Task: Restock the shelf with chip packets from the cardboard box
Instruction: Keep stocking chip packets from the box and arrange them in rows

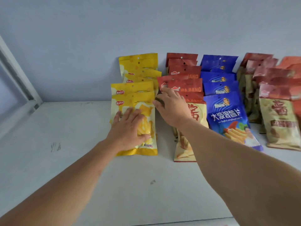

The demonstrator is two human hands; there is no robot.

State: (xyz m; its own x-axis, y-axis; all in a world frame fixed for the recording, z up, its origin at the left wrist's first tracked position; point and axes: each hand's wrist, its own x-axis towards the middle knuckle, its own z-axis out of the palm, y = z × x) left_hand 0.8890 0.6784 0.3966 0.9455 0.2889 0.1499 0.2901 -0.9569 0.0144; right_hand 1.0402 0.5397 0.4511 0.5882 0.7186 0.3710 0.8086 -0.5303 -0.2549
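A: Where is the front yellow packet (136,123) relative to the red row (184,88)?

B: Just left of it, long axis running back toward the wall. The left hand (128,128) presses it flat with fingers spread; the right hand (171,106), also loosely spread, touches its upper right edge.

A: Counts?

B: About five yellow packets; red perhaps six (overlap hides some). No cardboard box is in view.

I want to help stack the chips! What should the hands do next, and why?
Probably nudge the front yellow packet back. The left hand lies flat on it, the right hand touches its top edge, and it stands ahead of the yellow row.
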